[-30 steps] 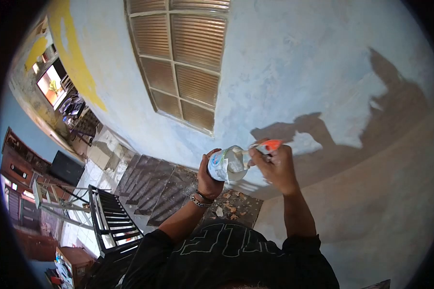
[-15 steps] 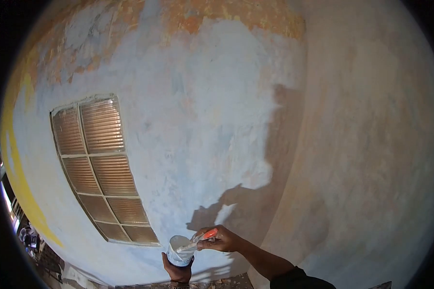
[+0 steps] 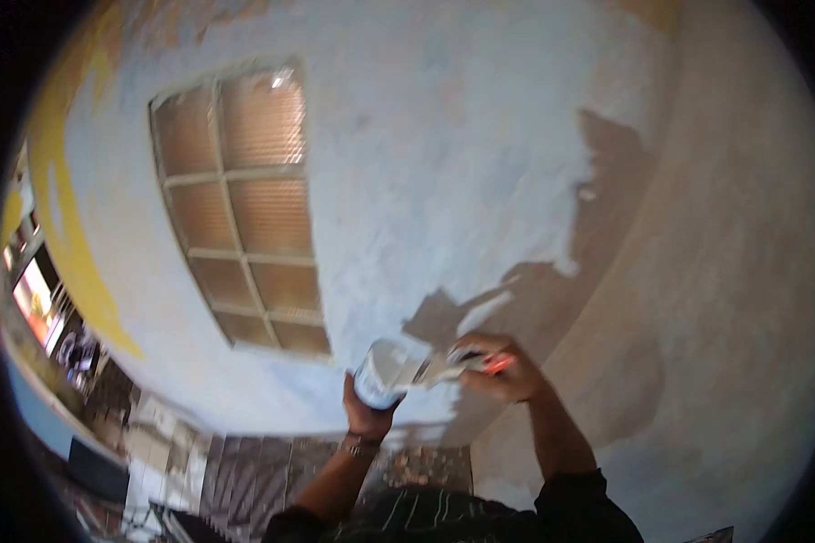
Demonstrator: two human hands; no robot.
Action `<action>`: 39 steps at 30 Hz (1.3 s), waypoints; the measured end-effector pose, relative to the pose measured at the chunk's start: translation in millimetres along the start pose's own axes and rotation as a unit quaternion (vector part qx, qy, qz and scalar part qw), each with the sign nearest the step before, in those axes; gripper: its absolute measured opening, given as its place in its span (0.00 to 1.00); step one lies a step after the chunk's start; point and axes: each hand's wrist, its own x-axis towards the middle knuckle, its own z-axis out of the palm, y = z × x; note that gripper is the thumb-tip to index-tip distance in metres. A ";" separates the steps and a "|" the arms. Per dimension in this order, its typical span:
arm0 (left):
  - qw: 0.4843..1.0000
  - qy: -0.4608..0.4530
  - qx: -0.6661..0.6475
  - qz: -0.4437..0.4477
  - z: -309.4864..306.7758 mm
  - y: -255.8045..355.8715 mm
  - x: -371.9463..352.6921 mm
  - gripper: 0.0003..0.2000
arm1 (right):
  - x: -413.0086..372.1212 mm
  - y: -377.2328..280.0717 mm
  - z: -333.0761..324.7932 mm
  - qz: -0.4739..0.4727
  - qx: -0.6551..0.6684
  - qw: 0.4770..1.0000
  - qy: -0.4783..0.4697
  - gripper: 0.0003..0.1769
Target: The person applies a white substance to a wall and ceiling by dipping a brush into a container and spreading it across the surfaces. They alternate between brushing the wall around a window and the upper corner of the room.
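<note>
My left hand (image 3: 368, 414) is wrapped around a white tub (image 3: 377, 387) from below and the side. The tub is tilted and has whitish stuff inside. In my right hand (image 3: 503, 366) is a paintbrush (image 3: 440, 370) with an orange handle end, its body smeared white. The brush's head is at the tub's rim, on the right side; motion blur hides whether it touches. Both hands are in front of the patchy pale wall (image 3: 444, 181).
A window (image 3: 240, 217) with ribbed panes is set in the wall at left. Another wall (image 3: 724, 317) meets it at right. Below lie dark floor tiles (image 3: 254, 475) with debris (image 3: 421, 466). Assorted items (image 3: 80, 353) stand at the far left. Shadows fall on the wall.
The view has tipped down and left, bringing the floor and my clothing into sight. The brush has drawn back rightward from inside the tub toward its rim. Both hands keep their holds.
</note>
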 end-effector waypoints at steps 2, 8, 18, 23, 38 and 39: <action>1.000 0.001 -0.019 -0.004 11.4 5.1 -5.0 0.33 | -7.9 -6.8 -3.2 0.067 0.067 0.996 0.001 0.15; 1.000 0.005 -0.021 0.009 19.8 12.7 -8.4 0.33 | -7.2 -20.6 -3.3 0.072 0.095 0.993 0.017 0.14; 0.998 0.036 -0.040 0.011 15.2 6.8 -10.6 0.32 | -9.7 -26.1 -24.2 0.146 0.077 0.983 0.087 0.12; 0.997 0.031 -0.064 -0.016 20.9 5.7 -10.7 0.31 | -21.1 -21.9 -24.3 0.077 -0.009 0.995 0.056 0.16; 0.994 -0.024 -0.095 -0.048 22.7 3.7 8.9 0.29 | -28.7 5.2 -8.8 0.016 0.119 0.979 0.168 0.13; 0.994 -0.023 -0.099 -0.048 26.1 5.3 9.2 0.29 | -30.7 10.3 -1.8 0.024 0.163 0.967 0.194 0.14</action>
